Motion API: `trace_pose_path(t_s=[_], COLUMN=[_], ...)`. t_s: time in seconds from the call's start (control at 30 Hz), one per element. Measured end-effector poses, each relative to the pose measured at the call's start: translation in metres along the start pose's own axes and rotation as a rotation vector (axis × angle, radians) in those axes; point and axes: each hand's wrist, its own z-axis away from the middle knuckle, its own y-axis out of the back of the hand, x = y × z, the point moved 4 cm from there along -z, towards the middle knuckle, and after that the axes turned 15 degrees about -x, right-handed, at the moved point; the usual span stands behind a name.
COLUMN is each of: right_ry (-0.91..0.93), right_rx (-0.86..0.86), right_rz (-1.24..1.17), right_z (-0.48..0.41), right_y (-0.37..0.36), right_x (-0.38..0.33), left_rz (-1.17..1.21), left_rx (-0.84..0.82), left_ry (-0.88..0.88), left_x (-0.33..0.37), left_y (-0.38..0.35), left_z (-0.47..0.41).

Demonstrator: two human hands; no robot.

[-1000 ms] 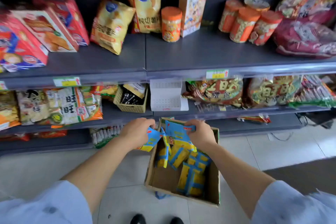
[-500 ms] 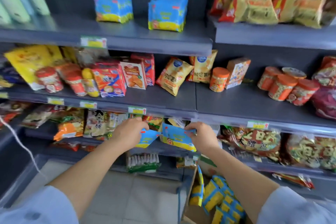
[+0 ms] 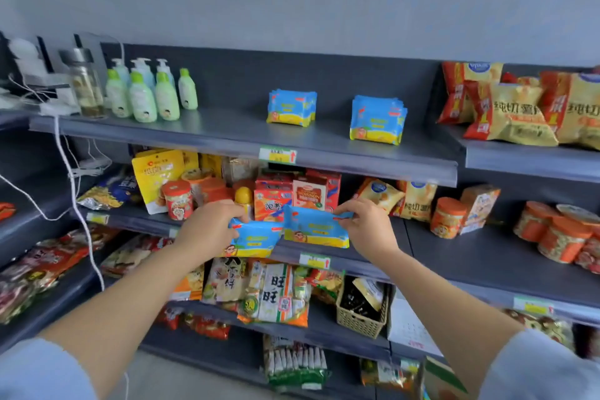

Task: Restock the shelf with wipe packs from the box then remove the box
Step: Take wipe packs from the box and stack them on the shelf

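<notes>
My left hand (image 3: 207,226) grips a blue-and-yellow wipe pack (image 3: 255,239) by its upper left corner. My right hand (image 3: 368,226) pinches a second wipe pack (image 3: 315,230) by its upper right corner. Both packs hang in front of the second shelf, side by side and slightly overlapping. On the top shelf (image 3: 227,136) stand two small stacks of the same wipe packs, one stack (image 3: 291,107) in the middle and another stack (image 3: 377,120) to its right. Only a corner of the cardboard box (image 3: 443,380) shows at the bottom right.
Green lotion bottles (image 3: 143,91) and a glass bottle (image 3: 85,84) stand at the top shelf's left end. Yellow snack bags (image 3: 513,107) fill the neighbouring top shelf on the right. Boxes, jars and bags crowd the lower shelves. A white cable (image 3: 74,191) hangs at left.
My view has tilted up from the box to the top shelf. Both hands have risen with a wipe pack each, from over the box to the second shelf's height.
</notes>
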Motion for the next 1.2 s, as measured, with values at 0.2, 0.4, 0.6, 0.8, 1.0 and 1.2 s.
trace_pose_path(t_s=[0.2, 0.4, 0.6, 0.8, 1.0, 1.2], right_ry=[0.064, 0.101, 0.12, 0.096, 0.065, 0.009], right_rx=[0.126, 0.2, 0.268, 0.252, 0.204, 0.136], right_rz=[-0.039, -0.037, -0.091, -0.135, -0.179, -0.187], right_z=[-0.034, -0.076, -0.137, -0.204, -0.266, -0.314], right_y=[0.018, 0.042, 0.067, 0.078, 0.074, 0.067], right_x=[-0.054, -0.083, -0.086, -0.074, -0.055, -0.042], left_rz=[0.044, 0.182, 0.272, 0.314, 0.445, 0.582], left_rx=[0.11, 0.22, 0.353, 0.471, 0.49, 0.443], left_ry=[-0.009, -0.008, 0.016, 0.033, 0.052, 0.001], left_x=[-0.035, -0.06, -0.077, -0.096, -0.115, -0.119], left_y=[0.058, 0.101, 0.14, 0.169, 0.18, 0.183], left_z=[-0.001, -0.02, -0.055, -0.104, -0.151, -0.189])
